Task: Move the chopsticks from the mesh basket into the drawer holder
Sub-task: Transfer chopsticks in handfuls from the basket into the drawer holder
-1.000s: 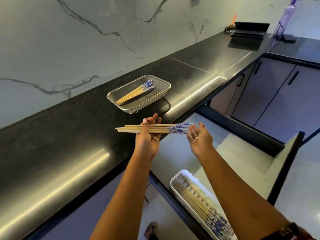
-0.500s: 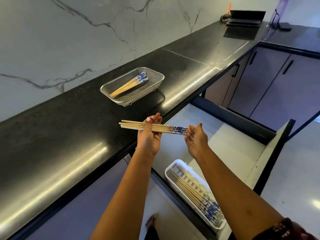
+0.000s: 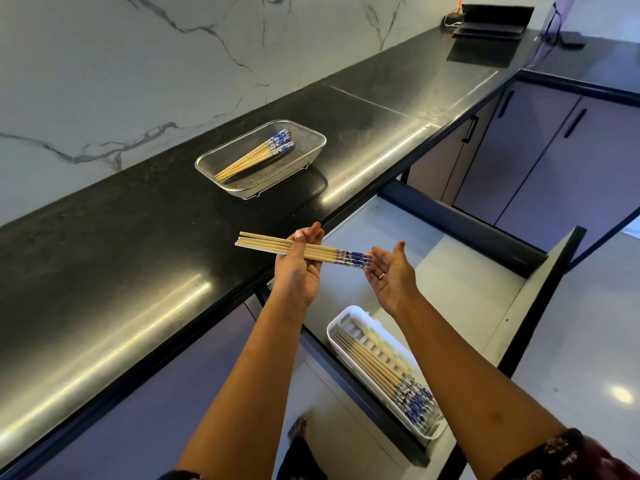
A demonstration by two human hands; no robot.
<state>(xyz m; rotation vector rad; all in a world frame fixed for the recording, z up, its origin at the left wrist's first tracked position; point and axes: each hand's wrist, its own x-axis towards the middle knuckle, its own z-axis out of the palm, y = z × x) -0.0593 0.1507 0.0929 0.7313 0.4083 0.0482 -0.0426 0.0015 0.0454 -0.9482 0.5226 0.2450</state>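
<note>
1. Compared with a second ago, the held chopsticks [image 3: 266,242] have tipped from level to slightly down toward their blue-patterned ends, and the right hand [image 3: 391,275] has closed up against those ends.
2. Left hand [image 3: 298,271]: fingers and thumb curled round the middle of the bundle, which it carries alone, in the air above the front edge of the black counter [image 3: 138,237] and the open drawer [image 3: 450,271].
3. Right hand: palm up, fingers relaxed and spread. It cups the patterned ends and grips nothing.
4. Mesh basket [image 3: 306,142]: on the counter, well apart from the hands, with several remaining chopsticks [image 3: 252,155] lying diagonally inside.
5. Drawer holder [image 3: 349,311]: white, at the near left of the drawer, below the forearms. The stored chopsticks [image 3: 377,368] in it lie with their patterned ends toward the person.
6. Step in hand, as judged: squaring the bundle's ends before the transfer. The task appears more than half done.
7. Next move, as judged: lower the bundle and turn it parallel to the stored sticks, patterned ends nearest, then release it over the holder. A loose grip risks sticks sliding onto the drawer floor.
</note>
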